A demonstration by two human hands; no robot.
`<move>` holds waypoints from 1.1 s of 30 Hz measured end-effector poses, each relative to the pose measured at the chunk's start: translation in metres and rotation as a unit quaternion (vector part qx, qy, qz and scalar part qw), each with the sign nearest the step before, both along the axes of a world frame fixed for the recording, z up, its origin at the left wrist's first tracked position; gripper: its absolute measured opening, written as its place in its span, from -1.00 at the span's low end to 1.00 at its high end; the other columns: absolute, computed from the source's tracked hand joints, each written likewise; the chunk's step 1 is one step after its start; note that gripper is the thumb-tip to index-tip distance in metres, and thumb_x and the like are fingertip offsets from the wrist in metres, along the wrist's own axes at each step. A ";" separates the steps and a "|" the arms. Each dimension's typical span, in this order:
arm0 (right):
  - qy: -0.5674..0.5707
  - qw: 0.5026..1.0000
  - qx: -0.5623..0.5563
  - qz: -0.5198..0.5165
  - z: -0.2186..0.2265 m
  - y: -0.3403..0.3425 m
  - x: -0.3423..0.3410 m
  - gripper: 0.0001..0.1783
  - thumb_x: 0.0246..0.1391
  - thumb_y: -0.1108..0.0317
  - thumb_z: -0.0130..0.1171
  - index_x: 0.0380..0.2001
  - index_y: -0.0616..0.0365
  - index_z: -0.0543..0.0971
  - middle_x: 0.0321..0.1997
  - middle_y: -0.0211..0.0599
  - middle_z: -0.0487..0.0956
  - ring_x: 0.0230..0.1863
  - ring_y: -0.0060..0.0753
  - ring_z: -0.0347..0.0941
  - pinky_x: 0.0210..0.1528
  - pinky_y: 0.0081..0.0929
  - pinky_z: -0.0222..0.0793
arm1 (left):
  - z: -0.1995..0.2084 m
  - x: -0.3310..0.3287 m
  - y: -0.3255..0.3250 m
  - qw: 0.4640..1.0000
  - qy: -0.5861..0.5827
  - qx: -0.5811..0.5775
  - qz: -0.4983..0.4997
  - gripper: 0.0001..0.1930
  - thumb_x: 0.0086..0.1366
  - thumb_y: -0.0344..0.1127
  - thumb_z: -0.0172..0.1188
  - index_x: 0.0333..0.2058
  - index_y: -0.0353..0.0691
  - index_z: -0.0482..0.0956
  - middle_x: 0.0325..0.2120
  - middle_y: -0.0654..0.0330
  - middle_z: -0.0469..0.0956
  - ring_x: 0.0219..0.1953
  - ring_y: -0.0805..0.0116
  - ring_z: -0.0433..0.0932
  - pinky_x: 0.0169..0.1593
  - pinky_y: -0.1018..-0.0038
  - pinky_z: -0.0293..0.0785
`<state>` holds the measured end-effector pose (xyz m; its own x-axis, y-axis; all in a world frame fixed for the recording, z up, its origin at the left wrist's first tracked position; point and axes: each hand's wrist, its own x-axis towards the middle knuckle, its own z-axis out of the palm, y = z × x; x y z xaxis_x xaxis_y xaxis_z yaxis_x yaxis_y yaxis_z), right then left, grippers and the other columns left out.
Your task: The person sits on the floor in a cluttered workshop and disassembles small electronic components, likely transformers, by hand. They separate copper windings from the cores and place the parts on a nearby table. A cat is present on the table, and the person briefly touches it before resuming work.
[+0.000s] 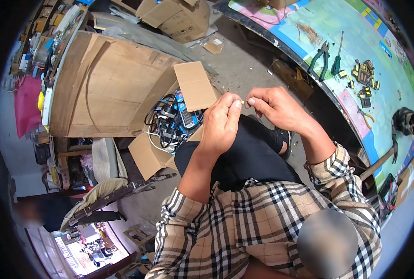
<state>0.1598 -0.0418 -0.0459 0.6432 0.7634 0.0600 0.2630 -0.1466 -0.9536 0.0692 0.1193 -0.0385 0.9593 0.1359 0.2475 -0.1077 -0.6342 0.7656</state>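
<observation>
Fingertip to fingertip above my dark-trousered lap, my two hands meet at a small yellow piece [243, 102], too small to make out in kind. My left hand [221, 123] is closed, thumb and forefinger pinching it. From the other side my right hand [281, 109] also pinches at it, thumb against the bent fingers. Just beyond my left hand stands an open cardboard box [195, 86], holding black cables [167, 114] and a blue package [186, 111].
On the right, a table [300, 21] bears cutting pliers [319, 59], a screwdriver [337, 63], several small black-and-yellow parts [365, 76], yellow-handled pliers [367, 118] and a hammer [379, 160]. A large wooden panel [109, 88] stands left. Another cardboard box [179, 18] lies beyond.
</observation>
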 end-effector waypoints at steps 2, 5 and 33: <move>0.026 0.999 0.016 0.017 -0.003 0.001 0.000 -0.74 0.21 0.28 -0.01 -0.43 0.28 0.48 -0.65 -0.21 0.46 -0.58 -0.35 0.43 -0.45 -0.39 0.32 | -0.005 -0.004 0.003 0.995 0.053 -0.081 0.005 -0.78 0.43 -0.29 -0.07 -0.40 -0.25 0.41 -0.61 0.36 0.36 -0.59 0.65 0.24 -0.51 0.66 0.20; 0.048 0.997 0.061 0.029 -0.008 0.007 -0.006 -0.73 0.22 0.27 -0.01 -0.43 0.27 0.48 -0.66 -0.27 0.45 -0.59 -0.43 0.40 -0.46 -0.43 0.31 | -0.005 -0.004 0.003 0.959 0.084 -0.271 0.012 -0.75 0.44 -0.25 -0.09 -0.42 -0.22 0.38 -0.64 0.37 0.28 -0.61 0.66 0.18 -0.54 0.67 0.14; -0.298 0.946 0.095 -0.089 -0.016 0.007 -0.046 -0.87 -0.11 0.56 0.15 -0.48 0.19 0.40 -0.58 -0.17 0.43 -0.53 -0.06 0.46 -0.51 -0.29 0.36 | 0.003 -0.016 0.000 0.850 0.137 -0.502 0.078 -0.74 0.43 -0.18 -0.04 -0.41 -0.20 0.38 -0.68 0.40 0.23 -0.72 0.69 0.09 -0.65 0.70 0.03</move>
<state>0.1142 -0.0343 -0.0623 0.5698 0.5851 0.5771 0.7488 -0.0803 -0.6579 0.0535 0.1191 -0.0356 0.9133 0.2778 -0.2978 0.1868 0.3639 0.9125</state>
